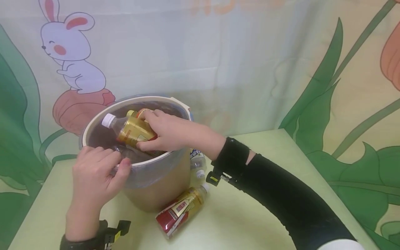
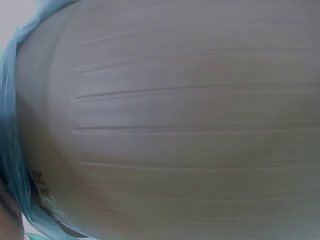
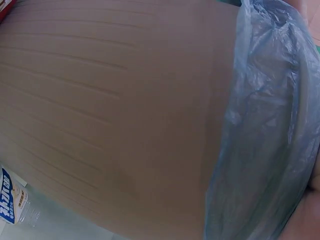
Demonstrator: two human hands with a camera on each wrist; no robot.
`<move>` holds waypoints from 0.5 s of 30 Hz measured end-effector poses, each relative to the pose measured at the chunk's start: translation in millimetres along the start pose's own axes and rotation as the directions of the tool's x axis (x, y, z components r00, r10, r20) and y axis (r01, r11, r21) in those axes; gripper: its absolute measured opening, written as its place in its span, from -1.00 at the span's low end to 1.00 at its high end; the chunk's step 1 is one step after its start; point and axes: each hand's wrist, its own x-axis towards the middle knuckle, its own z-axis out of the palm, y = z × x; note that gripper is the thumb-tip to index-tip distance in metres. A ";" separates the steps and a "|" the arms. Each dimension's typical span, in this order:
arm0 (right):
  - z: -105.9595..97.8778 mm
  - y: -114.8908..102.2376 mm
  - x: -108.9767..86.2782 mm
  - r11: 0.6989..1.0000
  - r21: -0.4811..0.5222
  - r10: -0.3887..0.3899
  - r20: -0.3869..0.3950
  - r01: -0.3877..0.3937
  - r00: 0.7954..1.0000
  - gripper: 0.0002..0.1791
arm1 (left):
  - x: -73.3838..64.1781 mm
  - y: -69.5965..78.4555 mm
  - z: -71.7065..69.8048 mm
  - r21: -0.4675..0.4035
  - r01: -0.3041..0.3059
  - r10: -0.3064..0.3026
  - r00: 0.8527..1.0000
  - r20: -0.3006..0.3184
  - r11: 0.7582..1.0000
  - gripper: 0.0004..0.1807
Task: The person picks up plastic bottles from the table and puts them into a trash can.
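Observation:
A beige trash bin lined with a translucent bluish bag stands on the table. In the head view my left hand grips its near-left rim, fingers over the edge and thumb along the outside. My right hand reaches over the right rim and holds a plastic drink bottle with a gold label and white cap, lying tilted in the bin's mouth. Behind it a yellow cap shows; the rest of that item is mostly hidden. The left wrist view is filled by the bin's ribbed wall.
A red-and-gold bottle lies on the pale green table against the bin's front. A clear bottle with a blue label lies at the bin's right side, partly hidden. A printed cloth with a rabbit hangs behind the table.

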 end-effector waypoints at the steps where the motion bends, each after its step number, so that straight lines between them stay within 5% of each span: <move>1: 0.0 0.2 -0.1 1.000 -0.002 -0.008 0.007 0.008 1.000 -0.22 | -0.1 0.1 0.0 -0.001 0.000 0.000 1.000 0.000 1.000 -0.32; 6: -1.1 2.0 -1.7 0.999 -0.044 -0.025 0.011 0.025 1.000 -0.25 | -0.1 0.4 1.4 -0.016 0.000 0.000 1.000 -0.010 1.000 -0.33; 15: -8.2 14.3 -8.2 0.999 -0.022 -0.042 -0.119 0.039 0.992 -0.31 | -2.0 -1.8 0.8 -0.020 0.012 -0.012 1.000 0.004 1.000 -0.32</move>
